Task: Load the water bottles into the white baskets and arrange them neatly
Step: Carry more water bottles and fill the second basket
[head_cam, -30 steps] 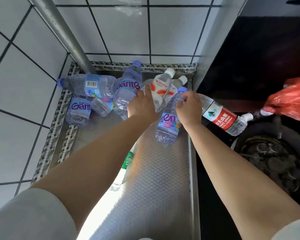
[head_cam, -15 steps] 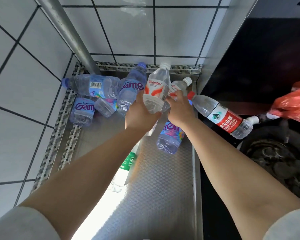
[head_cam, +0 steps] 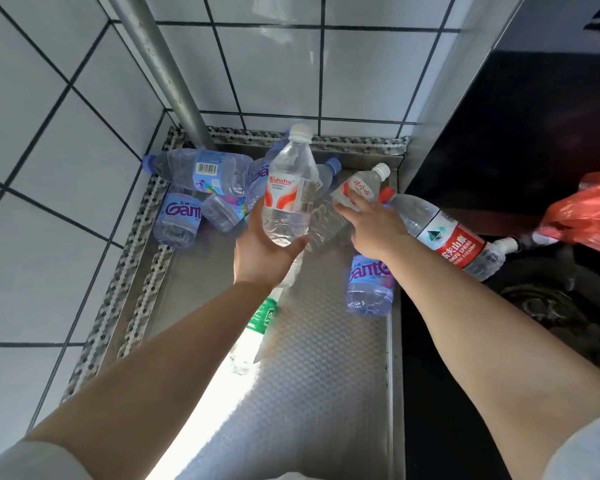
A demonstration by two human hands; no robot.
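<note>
Our left hand [head_cam: 260, 252] has lifted the Wahaha bottle [head_cam: 289, 190] upright, gripped at its base; our right hand [head_cam: 374, 225] now clasps a second bottle [head_cam: 359, 185], so 2 are ready for baskets we can't see

Two bare forearms enter from the lower edge, one from each bottom corner. Each upper arm wears a short sleeve of pale grey-white cloth, plain and unmarked: the left sleeve [head_cam: 21, 460] fills the lower left corner, and the right sleeve [head_cam: 589, 452] shows as a rounded edge in the lower right corner. Below the sleeves both arms are uncovered to the wrist. The left hand [head_cam: 260, 251] and the right hand [head_cam: 378, 226] are bare, with no glove, ring, watch or band visible on either.
</note>
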